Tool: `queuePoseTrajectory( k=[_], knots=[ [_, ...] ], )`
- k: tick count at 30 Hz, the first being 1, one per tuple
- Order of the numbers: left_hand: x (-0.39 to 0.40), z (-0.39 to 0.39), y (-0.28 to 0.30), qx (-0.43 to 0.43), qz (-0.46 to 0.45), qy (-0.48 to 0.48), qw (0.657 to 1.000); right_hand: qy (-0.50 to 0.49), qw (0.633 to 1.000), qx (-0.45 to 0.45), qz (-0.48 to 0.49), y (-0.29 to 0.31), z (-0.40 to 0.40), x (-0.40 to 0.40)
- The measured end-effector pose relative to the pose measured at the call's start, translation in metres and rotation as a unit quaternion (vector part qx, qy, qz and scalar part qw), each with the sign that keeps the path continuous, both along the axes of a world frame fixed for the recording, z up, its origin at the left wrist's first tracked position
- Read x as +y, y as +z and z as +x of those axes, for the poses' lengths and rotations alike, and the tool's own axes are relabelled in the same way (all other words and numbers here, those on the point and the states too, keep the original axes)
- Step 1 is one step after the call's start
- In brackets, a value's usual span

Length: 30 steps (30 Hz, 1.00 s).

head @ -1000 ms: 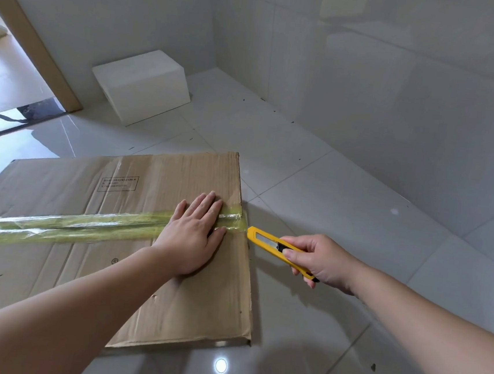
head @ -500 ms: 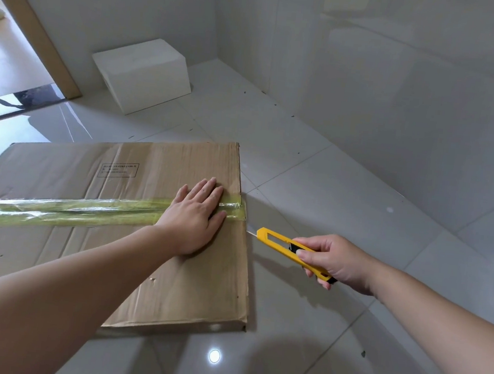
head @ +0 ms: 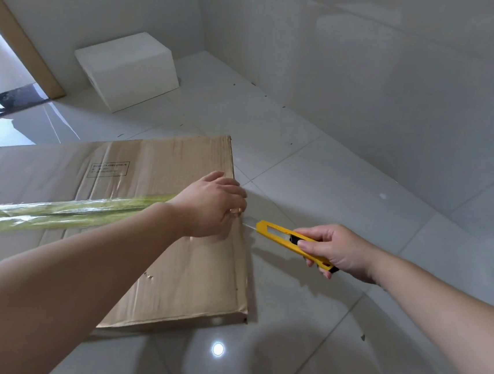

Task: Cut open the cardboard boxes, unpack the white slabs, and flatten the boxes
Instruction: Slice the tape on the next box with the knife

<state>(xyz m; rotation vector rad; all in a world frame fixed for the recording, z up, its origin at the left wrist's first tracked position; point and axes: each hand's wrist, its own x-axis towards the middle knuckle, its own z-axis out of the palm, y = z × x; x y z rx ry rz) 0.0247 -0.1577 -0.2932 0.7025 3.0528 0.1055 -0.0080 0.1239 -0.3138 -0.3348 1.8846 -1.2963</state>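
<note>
A flat brown cardboard box [head: 189, 271] lies on the tiled floor, sealed along its length with yellowish-green tape [head: 71, 212]. My left hand [head: 210, 207] is at the box's right edge where the tape ends, its fingers curled over that edge. My right hand [head: 339, 250] grips a yellow utility knife [head: 277, 232]. The knife's short blade is out and points at the box edge just below my left fingers. No white slab from inside the box shows.
A white block [head: 127, 69] leans against the wall at the back left. A wooden door frame [head: 21, 44] stands at the far left, with a dark threshold below it. Tiled walls close the corner behind and to the right.
My left hand has slid right from lying flat on the tape to curling over the box's right edge. The knife has stayed close to that edge, with its blade now out.
</note>
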Motion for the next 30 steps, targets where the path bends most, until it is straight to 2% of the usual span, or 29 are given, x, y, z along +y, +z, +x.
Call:
queuePoseTrajectory(
  k=[12,22,25,28,30],
  knots=[
    [0.005,-0.002,0.000,-0.008,-0.002,0.011,1.000,0.054,0.999,0.004,-0.002,0.001,0.009,-0.006],
    [0.007,-0.012,-0.001,-0.021,-0.014,0.015,1.000,0.161,0.983,-0.082,0.033,0.005,0.016,0.007],
    [0.008,-0.010,-0.002,-0.030,-0.003,0.026,0.999,0.183,0.979,-0.077,0.055,0.011,0.013,0.011],
    [0.006,-0.004,0.001,-0.038,0.047,0.058,0.996,0.145,0.986,-0.033,0.076,0.020,0.000,0.029],
    [0.000,0.000,0.006,-0.014,0.070,0.080,0.994,0.067,0.995,-0.011,0.072,0.021,-0.007,0.035]
  ],
)
